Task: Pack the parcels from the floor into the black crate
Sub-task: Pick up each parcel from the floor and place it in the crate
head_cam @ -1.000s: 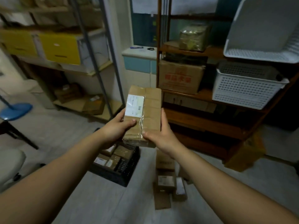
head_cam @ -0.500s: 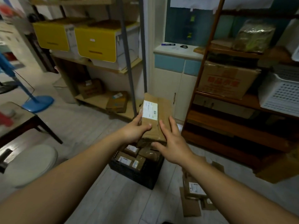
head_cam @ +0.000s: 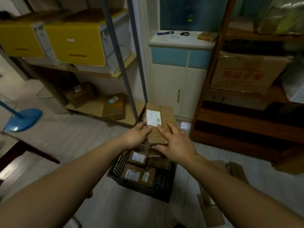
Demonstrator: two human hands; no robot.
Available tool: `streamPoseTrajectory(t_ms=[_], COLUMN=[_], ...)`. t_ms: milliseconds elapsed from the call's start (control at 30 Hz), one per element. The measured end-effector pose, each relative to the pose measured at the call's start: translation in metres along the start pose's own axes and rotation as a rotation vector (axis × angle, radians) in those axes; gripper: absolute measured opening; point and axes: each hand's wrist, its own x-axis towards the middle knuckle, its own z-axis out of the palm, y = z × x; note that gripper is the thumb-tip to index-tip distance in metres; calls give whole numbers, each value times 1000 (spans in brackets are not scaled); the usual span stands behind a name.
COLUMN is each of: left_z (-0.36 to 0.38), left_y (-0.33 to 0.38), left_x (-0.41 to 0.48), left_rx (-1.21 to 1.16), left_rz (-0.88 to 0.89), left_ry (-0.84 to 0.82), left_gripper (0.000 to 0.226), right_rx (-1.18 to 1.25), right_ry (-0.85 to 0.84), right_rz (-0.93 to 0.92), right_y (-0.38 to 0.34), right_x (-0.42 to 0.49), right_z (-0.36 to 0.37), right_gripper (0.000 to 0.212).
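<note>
I had lowered the parcel (head_cam: 162, 122) onto the stack in the black crate (head_cam: 162, 182) below, left hand (head_cam: 136, 137) gripping it, right hand (head_cam: 176, 143) spread flat; release seemed next.

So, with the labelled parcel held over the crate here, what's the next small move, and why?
Probably lower the parcel onto the packed parcels in the black crate. The left hand grips its left edge, the right hand lies flat on top, and it hangs over the crate's far end.
</note>
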Motion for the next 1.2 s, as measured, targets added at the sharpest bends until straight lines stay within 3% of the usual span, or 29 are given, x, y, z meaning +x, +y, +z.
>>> streamPoseTrajectory(t_ms=[267,467,633,933,1067,1200], left_z=[-36,-85,-84,30,87,118], left_y=[-21,-88,-145,-331,-422,-489], left_x=[80,133,177,314,386,442], left_rx=[129,72,32,107,332,505], left_rz=[124,140,124,27,71,178], left_ry=[-217,-451,-590,-653,-670,-698], left_gripper=[72,80,80,83,87,63], right_rx=[5,5,-1,-15,-39,-73], right_ry=[32,-4,-86,-268,-332,-386], right_rz=[187,351,392,421,404,420], right_y=[-25,-81,-82,30,94,138], right_x=[35,63,73,91,96,102], right_z=[41,107,160,358,456,535], right_gripper=[77,77,76,73,73,74])
